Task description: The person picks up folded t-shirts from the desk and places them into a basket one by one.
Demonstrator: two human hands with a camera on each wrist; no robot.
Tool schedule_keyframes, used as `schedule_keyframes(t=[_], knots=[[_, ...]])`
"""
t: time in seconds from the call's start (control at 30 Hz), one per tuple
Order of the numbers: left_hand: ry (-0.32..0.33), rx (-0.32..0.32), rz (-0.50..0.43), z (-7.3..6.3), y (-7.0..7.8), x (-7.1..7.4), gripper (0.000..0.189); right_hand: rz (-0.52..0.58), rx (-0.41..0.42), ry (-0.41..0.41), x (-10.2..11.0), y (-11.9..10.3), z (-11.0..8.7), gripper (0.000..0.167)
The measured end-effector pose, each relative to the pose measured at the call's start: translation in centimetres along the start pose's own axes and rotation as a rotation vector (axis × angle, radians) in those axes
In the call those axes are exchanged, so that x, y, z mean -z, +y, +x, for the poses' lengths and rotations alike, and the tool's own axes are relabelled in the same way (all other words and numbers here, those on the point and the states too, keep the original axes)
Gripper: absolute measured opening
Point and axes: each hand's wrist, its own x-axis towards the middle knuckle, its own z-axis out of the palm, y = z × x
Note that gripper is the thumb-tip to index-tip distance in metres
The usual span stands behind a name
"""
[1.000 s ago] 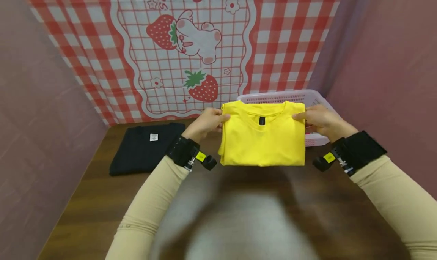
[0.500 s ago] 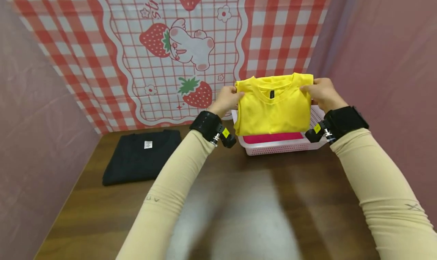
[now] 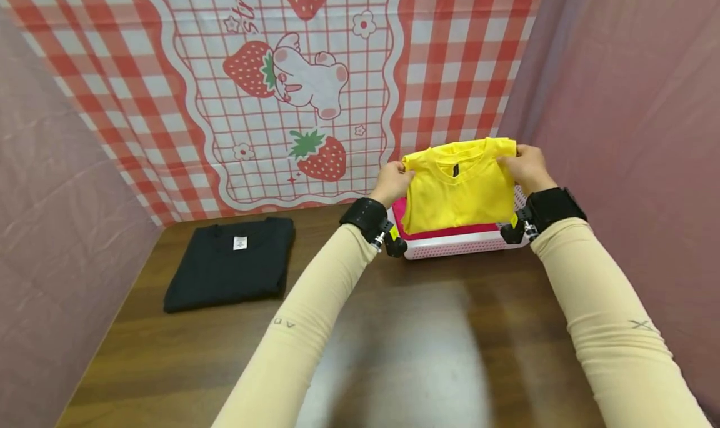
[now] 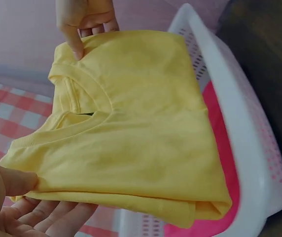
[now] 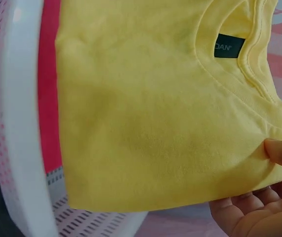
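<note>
A folded yellow T-shirt with a dark neck label hangs between my two hands over the basket. My left hand pinches its left shoulder edge, thumb on the front and fingers behind. At the opposite shoulder my right hand pinches it the same way. Below it, the white plastic basket has perforated walls, and a bright pink cloth lies inside. In the left wrist view the shirt's lower edge overlaps the basket rim. Much of the basket's inside is hidden behind the shirt.
A folded black T-shirt with a white label lies on the wooden table at the left. Behind stands a red-and-white checked strawberry cloth. Pinkish curtains hang at both sides; the basket sits near the right one.
Both hands have carried the yellow T-shirt forward over the basket, first rising in view, then lowering slightly. The basket's front and the pink cloth now show below it. The view has shifted a little.
</note>
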Motion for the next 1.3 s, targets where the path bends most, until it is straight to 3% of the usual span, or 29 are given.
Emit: schedule_keyframes(t=[0.13,0.2,0.37,0.43,0.63,0.73,0.97,1.03,1.13,1.17,1.2,1.3], knots=[[-0.028,0.002,0.027,1.1,-1.8,-1.3,0.023,-0.027,-0.012,-0.007,-0.7,1.4,0.1,0.057],[-0.033,-0.036,0.045,2.0,-3.2,-2.1,0.030,-0.036,-0.028,-0.014,-1.1,2.1,0.2,0.057],[-0.060,-0.001,0.057,2.9,-4.8,-3.2,0.029,-0.044,-0.050,-0.020,-2.3,3.7,0.9,0.056],[-0.058,0.040,0.090,2.4,-4.3,-3.1,0.028,-0.036,-0.052,-0.014,-2.7,4.4,1.3,0.054],[-0.052,0.014,0.128,3.3,-6.0,-3.4,0.030,0.019,-0.088,-0.014,-3.7,5.9,2.1,0.053],[-0.030,0.067,0.142,2.6,-5.4,-3.2,0.027,0.036,-0.081,-0.028,-4.0,6.0,2.1,0.055],[0.045,0.052,0.203,1.2,-5.1,-3.2,0.012,0.016,-0.057,-0.108,-4.8,5.9,2.3,0.060],[0.027,0.078,0.169,1.3,-5.3,-3.6,0.018,-0.003,-0.064,-0.148,-5.1,6.0,2.4,0.064],[-0.032,0.141,0.124,1.9,-5.7,-4.5,0.045,-0.059,-0.060,-0.201,-5.5,6.4,2.5,0.066],[-0.050,0.163,0.141,1.9,-5.7,-4.9,0.053,-0.093,-0.049,-0.216,-5.5,6.5,2.5,0.066],[-0.078,0.158,0.157,2.8,-6.5,-5.6,0.058,-0.124,-0.041,-0.230,-5.6,6.6,2.4,0.066],[-0.194,0.138,0.292,4.3,-7.6,-6.9,0.053,-0.262,-0.012,-0.270,-5.6,6.8,2.3,0.065]])
